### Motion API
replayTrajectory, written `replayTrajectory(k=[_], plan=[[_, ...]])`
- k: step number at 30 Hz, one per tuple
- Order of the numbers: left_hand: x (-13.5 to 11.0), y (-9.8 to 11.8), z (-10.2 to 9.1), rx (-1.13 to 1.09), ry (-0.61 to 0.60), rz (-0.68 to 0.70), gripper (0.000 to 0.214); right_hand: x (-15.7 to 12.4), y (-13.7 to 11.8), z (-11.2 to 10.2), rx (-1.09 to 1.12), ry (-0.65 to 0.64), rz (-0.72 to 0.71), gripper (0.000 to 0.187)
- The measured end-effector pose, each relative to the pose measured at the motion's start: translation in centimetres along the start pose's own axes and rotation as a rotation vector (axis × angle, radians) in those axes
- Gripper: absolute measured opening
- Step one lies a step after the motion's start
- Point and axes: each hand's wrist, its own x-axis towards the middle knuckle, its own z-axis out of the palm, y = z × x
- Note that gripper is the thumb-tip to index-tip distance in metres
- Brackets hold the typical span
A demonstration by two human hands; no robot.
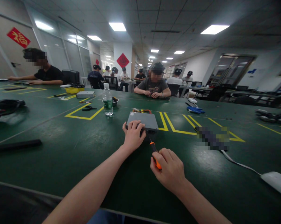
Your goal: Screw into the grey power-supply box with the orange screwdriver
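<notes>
A grey metal power supply unit (143, 120) lies flat on the green table, with coloured wires at its far side and a socket on its near face. My left hand (133, 134) grips its near left corner, fingers curled over the top edge. In my right hand (169, 168) is a screwdriver (152, 148) with an orange and black handle, held in closed fingers. Its thin shaft points away from me at the unit's near face. Whether the tip sits in a screw is too small to tell.
A water bottle (107, 100) stands left of the unit, before a small bowl (115, 101). Blue gloves (195, 109) lie at the right, beyond a dark blurred-out object (211, 138) with a white cable. A person (153, 85) sits opposite; another (48, 70) works at the left.
</notes>
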Motion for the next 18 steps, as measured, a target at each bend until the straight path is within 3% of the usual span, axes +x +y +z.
replayTrajectory(k=[15, 18], plan=[[0.15, -0.10, 0.02, 0.015, -0.008, 0.044, 0.025, 0.10, 0.22, -0.17, -0.058, 0.018, 0.004, 0.026], [0.13, -0.13, 0.02, 0.016, -0.010, 0.046, 0.025, 0.37, 0.28, -0.46, -0.078, 0.026, 0.000, 0.019]])
